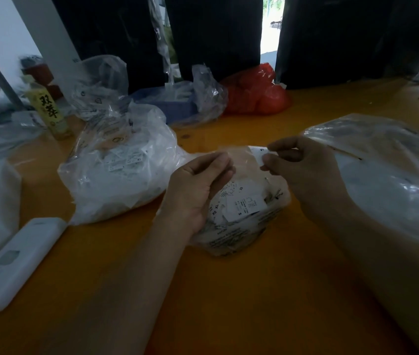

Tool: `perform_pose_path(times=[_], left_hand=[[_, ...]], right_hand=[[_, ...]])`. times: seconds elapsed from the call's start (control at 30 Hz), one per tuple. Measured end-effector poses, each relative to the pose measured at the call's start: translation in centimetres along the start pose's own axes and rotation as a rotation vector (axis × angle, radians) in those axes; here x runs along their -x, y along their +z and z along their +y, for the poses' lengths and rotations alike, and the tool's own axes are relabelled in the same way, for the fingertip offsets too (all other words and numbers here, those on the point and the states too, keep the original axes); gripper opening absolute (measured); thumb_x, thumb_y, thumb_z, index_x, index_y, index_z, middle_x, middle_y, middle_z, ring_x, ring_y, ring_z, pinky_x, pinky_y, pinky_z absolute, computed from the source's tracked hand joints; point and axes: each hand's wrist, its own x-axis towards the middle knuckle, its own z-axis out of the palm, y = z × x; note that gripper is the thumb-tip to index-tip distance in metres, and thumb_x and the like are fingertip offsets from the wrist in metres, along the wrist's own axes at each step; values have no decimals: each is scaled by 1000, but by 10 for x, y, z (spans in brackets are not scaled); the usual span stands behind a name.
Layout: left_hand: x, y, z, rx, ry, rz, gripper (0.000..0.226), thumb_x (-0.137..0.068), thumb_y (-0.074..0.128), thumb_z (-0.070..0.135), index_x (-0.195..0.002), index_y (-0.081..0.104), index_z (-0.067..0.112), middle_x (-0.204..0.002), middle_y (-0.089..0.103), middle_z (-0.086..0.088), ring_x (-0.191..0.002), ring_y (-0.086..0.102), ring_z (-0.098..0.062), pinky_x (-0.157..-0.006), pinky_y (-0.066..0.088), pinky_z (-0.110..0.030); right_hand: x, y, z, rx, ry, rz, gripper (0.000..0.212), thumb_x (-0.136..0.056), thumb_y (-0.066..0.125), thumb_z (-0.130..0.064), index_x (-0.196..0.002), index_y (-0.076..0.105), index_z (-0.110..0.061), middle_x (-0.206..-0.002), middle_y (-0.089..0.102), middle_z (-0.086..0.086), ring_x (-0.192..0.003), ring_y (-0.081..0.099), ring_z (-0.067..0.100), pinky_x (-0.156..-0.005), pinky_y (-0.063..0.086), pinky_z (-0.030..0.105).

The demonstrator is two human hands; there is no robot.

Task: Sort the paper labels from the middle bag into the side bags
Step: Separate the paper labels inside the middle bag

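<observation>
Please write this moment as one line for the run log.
right hand: pinches paper label | left hand: over middle bag | side bags: left bag, right bag

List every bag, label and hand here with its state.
middle bag: open, holding loose labels.
left bag: open at top, part-filled with labels.
right bag: lying on table, contents unclear.
paper label: pinched, lifted above middle bag.
right hand: pinching the label.
left hand: fingers curled; hold unclear.

Both bare forearms reached forward side by side. The left hand [198,185] curled loosely, palm inward; the right hand [303,165] pinched, fingertips together.
</observation>
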Motion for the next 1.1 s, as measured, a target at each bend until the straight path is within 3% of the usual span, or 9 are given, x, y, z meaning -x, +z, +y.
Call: perform_pose_path(times=[0.13,0.27,0.4,0.5,0.6,0.7,0.83,0.93,1.1], left_hand=[[1,0,0,6,18,-20,27,-73,80,6,-99,79,1,-100,80,-17,-89,79,-22,-74,61,-18],[1,0,-2,-33,16,-47,25,-78,80,7,-102,77,0,-100,80,-18,-92,80,-24,-76,61,-19],[1,1,-3,-59,14,-56,17,-88,76,5,-105,77,1,-102,80,-20,-95,79,-27,-79,62,-23],[1,2,-5,-76,44,-58,21,-87,77,8,-106,77,0,-102,79,-21,-96,79,-27,-82,62,-25],[1,2,-4,-83,49,-60,26,-85,79,14,-106,77,-1,-102,80,-20,-98,79,-27,-81,62,-25],[1,0,-5,-93,33,-58,28,-86,79,15,-108,76,-2,-103,80,-19,-99,79,-29,-80,62,-25],[2,1,-5,-128,32,-91,38,-76,83,20,-109,77,1,-105,80,-17,-100,79,-28,-82,62,-25],[2,1,-6,-170,46,-114,35,-75,84,20,-106,79,4,-105,80,-16,-101,78,-26,-85,62,-26],[3,0,-10,-273,89,-147,26,-88,81,17,-111,78,6,-106,81,-13,-104,78,-24,-87,61,-24]], right_hand=[[-2,-2,2,58,31,27,34,-86,79,-21,-116,63,-27,-86,76,-2,-80,73,14,-71,56,35],[-2,-1,1,58,19,37,27,-86,79,-21,-109,68,-30,-98,72,-3,-88,71,15,-84,61,39],[0,-2,-1,32,21,39,18,-90,73,-20,-103,70,-32,-91,71,0,-85,69,24,-80,61,45],[0,-3,-4,-11,42,13,17,-93,67,-15,-103,74,-27,-85,71,-2,-83,70,17,-82,61,42],[1,-1,-7,-35,43,10,16,-98,62,-22,-104,77,-24,-92,74,-7,-85,72,11,-85,61,34],[1,0,-7,22,24,5,25,-99,63,-21,-123,71,-22,-108,74,-6,-91,71,3,-83,59,22],[-1,-2,-5,-55,79,-4,63,-95,68,-10,-151,42,-21,-111,75,-2,-98,72,5,-86,58,25],[-2,-4,-6,-147,90,10,55,-90,72,-4,-140,52,-14,-106,76,1,-97,73,11,-81,59,26],[-2,-5,-9,-243,16,-29,6,-91,70,-4,-94,68,-10,-89,74,3,-93,74,23,-83,60,32]])
